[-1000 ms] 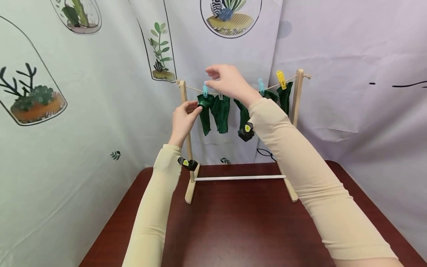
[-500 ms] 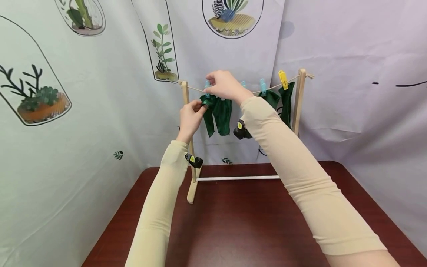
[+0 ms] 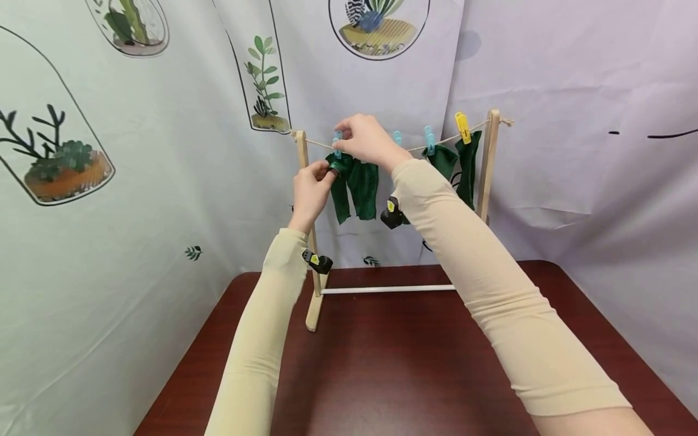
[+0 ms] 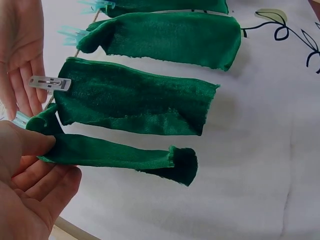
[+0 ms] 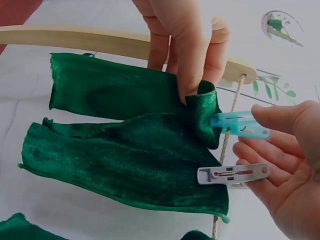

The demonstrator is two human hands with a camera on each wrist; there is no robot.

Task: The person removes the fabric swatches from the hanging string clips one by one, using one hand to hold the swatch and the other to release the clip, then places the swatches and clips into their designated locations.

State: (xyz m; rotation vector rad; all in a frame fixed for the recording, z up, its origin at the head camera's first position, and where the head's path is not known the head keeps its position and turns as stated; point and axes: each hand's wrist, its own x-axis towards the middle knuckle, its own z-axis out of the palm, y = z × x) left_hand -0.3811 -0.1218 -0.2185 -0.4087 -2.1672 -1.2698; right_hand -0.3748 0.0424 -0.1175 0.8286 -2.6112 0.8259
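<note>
A narrow green velvety cloth (image 3: 340, 200) hangs folded over the line near the left post. My left hand (image 3: 311, 192) pinches its top edge, thumb over the fabric and fingers behind it in the left wrist view. Where the cloth wraps the rope (image 5: 223, 150), a light blue clothespin (image 5: 242, 123) clips it. My right hand (image 5: 285, 155) holds the handle end of that clothespin, thumb on one side and fingers below. Just beside it, a grey clothespin (image 5: 234, 173) fastens a wider green cloth (image 5: 120, 165); the right hand's fingers reach close behind its outer end.
The wooden drying rack (image 3: 493, 163) stands at the back of the dark red table (image 3: 382, 363), a white bar (image 3: 387, 289) joining its feet. Further right on the line, more green cloths (image 3: 468, 169) hang from another blue clothespin (image 3: 429, 140) and a yellow clothespin (image 3: 462, 128).
My right hand has come down onto the blue clothespin and now pinches it. The left hand has shifted slightly right, still pinching the cloth. Over the last half second both hands barely move.
</note>
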